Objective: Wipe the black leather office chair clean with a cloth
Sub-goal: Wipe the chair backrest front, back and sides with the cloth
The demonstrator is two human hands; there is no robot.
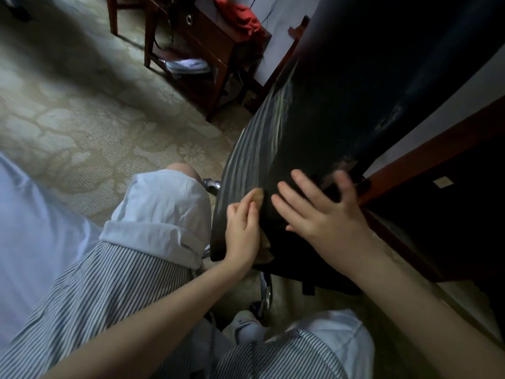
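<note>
The black leather office chair [322, 124] fills the right of the head view, its ribbed seat edge turned toward me and its tall back rising at the upper right. My left hand [243, 228] grips a tan cloth [263, 247] against the front edge of the seat; only a small fold of cloth shows past the fingers. My right hand [319, 212] lies flat on the seat with fingers spread, holding nothing. Worn, flaking leather shows just beyond its fingertips.
A dark wooden desk [207, 58] with a red garment [246, 17] on it stands at the top centre. A wooden frame edge [426, 154] runs close along the chair's right side. Patterned carpet [82, 113] spreads to the left. My knees and the chair's chrome base [266, 291] are below.
</note>
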